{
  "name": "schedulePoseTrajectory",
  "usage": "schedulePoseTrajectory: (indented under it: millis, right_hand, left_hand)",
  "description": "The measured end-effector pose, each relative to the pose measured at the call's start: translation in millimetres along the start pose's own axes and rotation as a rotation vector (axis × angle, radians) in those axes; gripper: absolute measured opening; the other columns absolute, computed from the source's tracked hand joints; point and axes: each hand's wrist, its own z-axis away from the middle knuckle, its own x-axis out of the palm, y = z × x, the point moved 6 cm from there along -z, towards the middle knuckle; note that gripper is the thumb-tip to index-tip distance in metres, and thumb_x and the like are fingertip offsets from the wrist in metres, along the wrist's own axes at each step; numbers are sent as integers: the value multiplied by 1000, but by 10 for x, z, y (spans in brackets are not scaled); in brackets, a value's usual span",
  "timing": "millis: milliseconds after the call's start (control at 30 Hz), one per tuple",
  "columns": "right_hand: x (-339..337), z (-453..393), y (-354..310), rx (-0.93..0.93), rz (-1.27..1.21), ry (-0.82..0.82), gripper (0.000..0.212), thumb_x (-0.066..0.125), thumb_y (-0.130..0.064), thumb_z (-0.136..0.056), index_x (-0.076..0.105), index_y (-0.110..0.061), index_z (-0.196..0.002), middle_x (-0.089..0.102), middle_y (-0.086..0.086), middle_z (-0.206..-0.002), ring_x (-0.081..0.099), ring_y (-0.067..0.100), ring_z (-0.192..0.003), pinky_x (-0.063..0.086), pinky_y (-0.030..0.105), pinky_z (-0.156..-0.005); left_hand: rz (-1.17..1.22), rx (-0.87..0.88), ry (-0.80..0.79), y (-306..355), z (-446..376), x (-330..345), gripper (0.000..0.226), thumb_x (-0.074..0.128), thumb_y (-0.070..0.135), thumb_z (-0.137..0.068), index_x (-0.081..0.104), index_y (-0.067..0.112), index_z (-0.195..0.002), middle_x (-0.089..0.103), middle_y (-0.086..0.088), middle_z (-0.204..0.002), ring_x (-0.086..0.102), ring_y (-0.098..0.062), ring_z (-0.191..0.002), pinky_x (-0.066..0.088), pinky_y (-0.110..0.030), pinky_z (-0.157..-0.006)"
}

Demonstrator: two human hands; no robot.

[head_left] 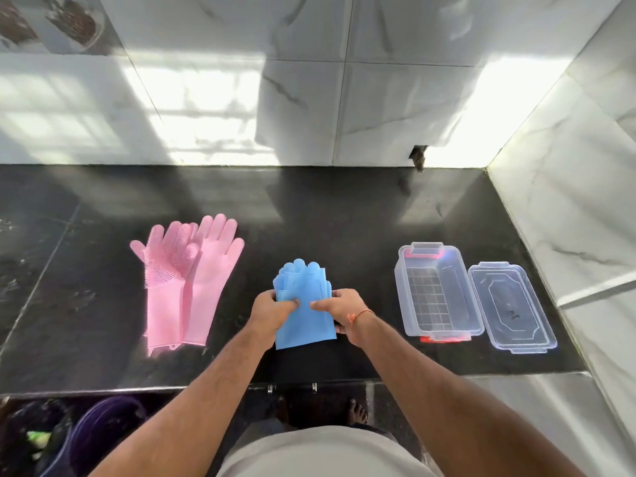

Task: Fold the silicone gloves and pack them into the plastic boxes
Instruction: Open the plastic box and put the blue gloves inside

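Gloves [187, 280] left — box [437, 292], lid [512, 306] right

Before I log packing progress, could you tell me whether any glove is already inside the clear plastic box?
No, the clear plastic box holds no glove.

glossy black stone counter [103, 208]; matt blue silicone gloves [304, 325]; pink gloves [186, 287], one bristled; clear plastic box [435, 294].

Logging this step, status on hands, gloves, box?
Left hand and right hand both gripping blue gloves mid-fold. Pink gloves flat, untouched. Clear box open, lid beside it. Path clear.
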Motion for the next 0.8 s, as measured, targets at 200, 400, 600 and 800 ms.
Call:
schedulePoseTrajectory:
  millis: [200,400,600,800]
  right_hand:
    - [-77,40,-3,-89,-88,-15,25,79,-12,-95,69,-12,-118,80,6,-113,78,20,-99,65,38,-77]
    - [-329,91,-148,-252,-82,87,30,80,-20,-95,64,-18,-119,75,9,-121,75,27,-111,63,52,-98]
    - [-910,283,-513,-441,-53,232,29,84,-23,-93,67,-19,-115,78,3,-108,76,20,-99,65,37,-87]
    - [-1777,545,-646,-526,-16,382,22,84,-17,-91,71,-24,-108,80,0,-98,72,12,-83,59,31,-81]
  left_hand:
    - [13,154,-29,71,99,70,34,81,22,-99,67,16,-130,75,-6,-121,75,-29,-112,64,-52,-100]
    - [85,251,-80,353,166,233,42,82,21,-99,60,13,-134,73,-13,-125,74,-32,-116,64,-54,-101]
    - [248,276,-183,762,258,580,42,85,16,-96,64,15,-132,77,-14,-127,77,-34,-116,65,-55,-97]
    - [232,272,-341,1158,463,1273,37,79,25,-85,68,22,-120,80,-2,-107,80,-24,-96,65,-50,-81]
